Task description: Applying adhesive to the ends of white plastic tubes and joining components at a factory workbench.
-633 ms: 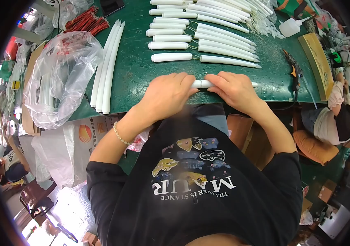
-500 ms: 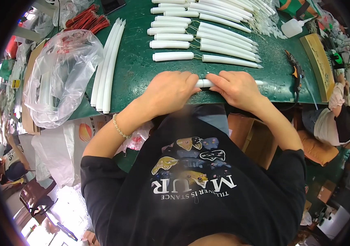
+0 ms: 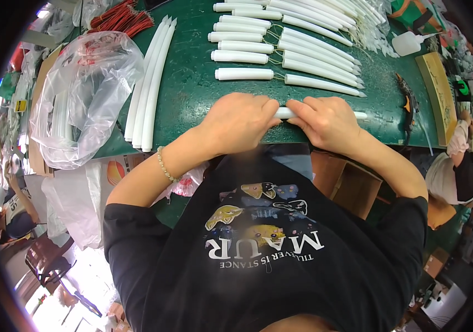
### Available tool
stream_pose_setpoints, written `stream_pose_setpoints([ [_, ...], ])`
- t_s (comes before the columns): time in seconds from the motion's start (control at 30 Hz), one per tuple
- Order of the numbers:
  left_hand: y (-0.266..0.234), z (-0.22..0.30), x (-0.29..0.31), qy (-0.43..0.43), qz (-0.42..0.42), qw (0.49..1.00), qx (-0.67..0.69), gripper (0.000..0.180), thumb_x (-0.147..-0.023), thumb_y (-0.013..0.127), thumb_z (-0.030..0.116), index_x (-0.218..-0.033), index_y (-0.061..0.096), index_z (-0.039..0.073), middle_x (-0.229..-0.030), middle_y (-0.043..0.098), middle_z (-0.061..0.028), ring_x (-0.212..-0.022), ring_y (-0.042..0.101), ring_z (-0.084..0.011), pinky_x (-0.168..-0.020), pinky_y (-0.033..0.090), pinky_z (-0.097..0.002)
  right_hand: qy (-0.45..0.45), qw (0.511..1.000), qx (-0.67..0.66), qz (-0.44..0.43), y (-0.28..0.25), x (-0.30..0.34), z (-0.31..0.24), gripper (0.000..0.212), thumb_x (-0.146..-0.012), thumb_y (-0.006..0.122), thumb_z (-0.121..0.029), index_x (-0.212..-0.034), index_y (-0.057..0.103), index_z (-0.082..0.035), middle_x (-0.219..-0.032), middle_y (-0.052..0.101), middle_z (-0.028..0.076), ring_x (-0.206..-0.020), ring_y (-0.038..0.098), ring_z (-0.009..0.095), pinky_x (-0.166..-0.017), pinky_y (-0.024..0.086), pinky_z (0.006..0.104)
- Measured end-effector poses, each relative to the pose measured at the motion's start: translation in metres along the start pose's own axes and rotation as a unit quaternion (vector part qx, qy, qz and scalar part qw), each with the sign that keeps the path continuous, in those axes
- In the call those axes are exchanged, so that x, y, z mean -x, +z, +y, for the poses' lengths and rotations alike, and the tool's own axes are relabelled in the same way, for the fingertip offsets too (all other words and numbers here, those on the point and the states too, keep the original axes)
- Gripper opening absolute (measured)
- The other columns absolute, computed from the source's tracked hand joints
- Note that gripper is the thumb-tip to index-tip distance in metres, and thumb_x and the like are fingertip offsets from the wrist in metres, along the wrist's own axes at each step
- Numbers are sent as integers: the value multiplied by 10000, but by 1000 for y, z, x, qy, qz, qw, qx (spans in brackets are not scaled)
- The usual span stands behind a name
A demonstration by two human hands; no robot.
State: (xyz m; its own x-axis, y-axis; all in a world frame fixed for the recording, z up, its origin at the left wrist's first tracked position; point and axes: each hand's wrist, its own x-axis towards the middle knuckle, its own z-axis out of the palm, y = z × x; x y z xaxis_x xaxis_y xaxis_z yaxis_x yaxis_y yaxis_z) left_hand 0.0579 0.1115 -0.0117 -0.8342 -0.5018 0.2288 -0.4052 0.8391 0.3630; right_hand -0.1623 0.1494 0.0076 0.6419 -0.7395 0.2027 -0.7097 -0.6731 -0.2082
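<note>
Close to the table's front edge, my left hand [image 3: 242,122] and my right hand [image 3: 325,122] are closed around one white taper candle [image 3: 286,113], lying crosswise. Only a short white stretch shows between my fingers, and its tip pokes out past my right hand. Just beyond lie rows of candle parts: short white tubes [image 3: 244,73] on the left, longer pointed white pieces [image 3: 324,84] on the right. Thin wires link several of these pairs. Three whole-length white candles [image 3: 150,91] lie side by side left of my hands.
A clear plastic bag [image 3: 89,94] sits at the table's left, with red wires [image 3: 117,21] behind it. To the right are a glue gun [image 3: 407,108], a white squeeze bottle [image 3: 407,43] and a yellowish wooden block [image 3: 437,97]. Another person's arm [image 3: 460,135] shows at far right.
The view has shifted slightly, moving the table items a little to the right. Both hands keep their grip on the candle; a seam seen between them earlier no longer shows.
</note>
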Motion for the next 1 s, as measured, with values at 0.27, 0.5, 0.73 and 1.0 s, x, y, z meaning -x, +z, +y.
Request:
stream_pose_setpoints([
  [0.27,-7,2,20,-31,118,992,20,201,-844,624,189,-968,552,47,-734,565,-100,-679,586,-305,-589,454,-401,-51,982,105,151,8,-8,-3,322,-719,714,-174,-1010,637,-62,-749,557,28,-637,563,203,-518,448,327],
  [0.5,-15,7,25,-37,87,996,-5,190,-840,623,160,-968,548,40,-726,561,-100,-650,575,-306,-567,446,-400,-89,985,54,140,6,-11,-7,353,-695,726,-165,-1011,639,-37,-743,558,44,-637,563,215,-525,455,317],
  [0.73,-21,14,43,-102,147,984,6,195,-826,643,148,-969,576,34,-736,571,-103,-677,569,-303,-605,447,-405,-100,986,38,132,7,-27,-9,427,-681,743,-186,-1074,635,-57,-873,614,57,-750,598,233,-623,484,327],
  [1.0,-39,-23,95,-317,284,865,-266,256,-864,587,72,-1113,604,18,-933,586,-120,-850,560,-290,-726,456,-373,64,967,56,238,0,-6,13,374,-781,718,-150,-1129,606,-72,-1087,597,100,-991,559,297,-856,440,385],
])
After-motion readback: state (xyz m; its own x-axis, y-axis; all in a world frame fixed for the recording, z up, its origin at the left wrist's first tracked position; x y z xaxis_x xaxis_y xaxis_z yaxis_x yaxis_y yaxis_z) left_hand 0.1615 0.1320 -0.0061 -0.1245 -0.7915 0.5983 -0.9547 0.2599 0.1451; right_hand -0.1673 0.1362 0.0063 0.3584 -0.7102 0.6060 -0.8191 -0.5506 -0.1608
